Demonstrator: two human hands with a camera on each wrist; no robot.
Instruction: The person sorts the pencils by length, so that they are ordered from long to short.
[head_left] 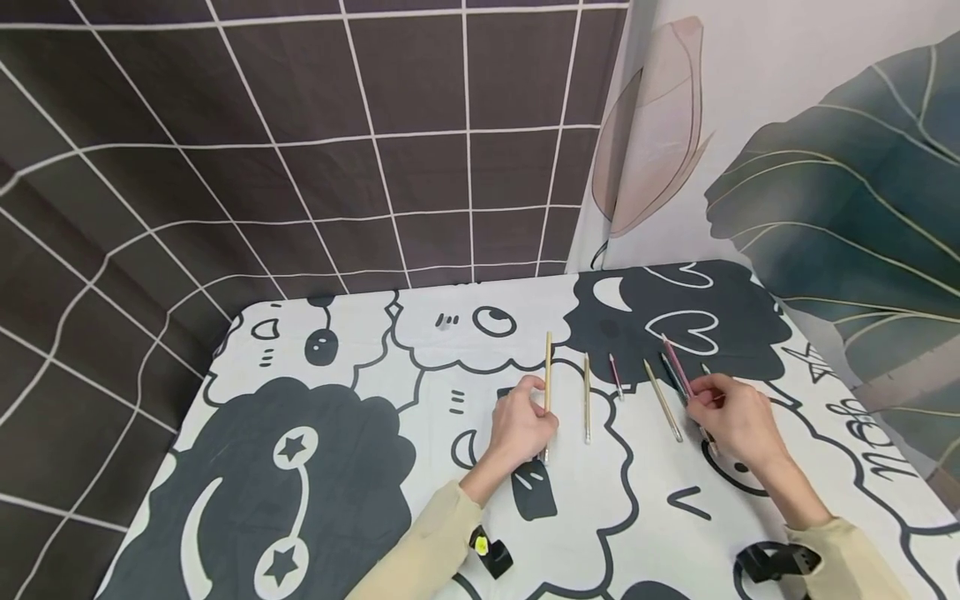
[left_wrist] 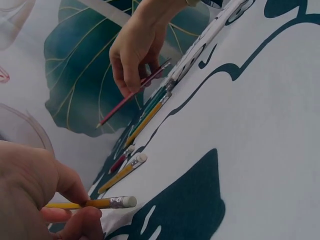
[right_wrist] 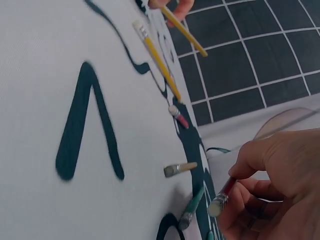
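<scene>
Between thumb and fingers, my left hand (head_left: 522,423) pinches a yellow pencil (head_left: 548,367), its eraser end toward me. My right hand (head_left: 738,417) pinches a red pencil (head_left: 675,362) that is raised off the cloth in the left wrist view. Right of the left hand lies another yellow pencil (head_left: 587,400), then a short red pencil (head_left: 616,377). A further yellow pencil (head_left: 662,400) rests left of the right hand. Close under that hand is a green pencil (right_wrist: 192,207). One more pencil tip (head_left: 705,368) shows beyond the right hand, its body mostly hidden.
A white tablecloth (head_left: 442,567) with dark cartoon drawings covers the table. Behind it hangs a dark curtain (head_left: 427,92) with white grid lines. A pale curtain (head_left: 720,92) with large leaf prints hangs at the right, near the table's edge.
</scene>
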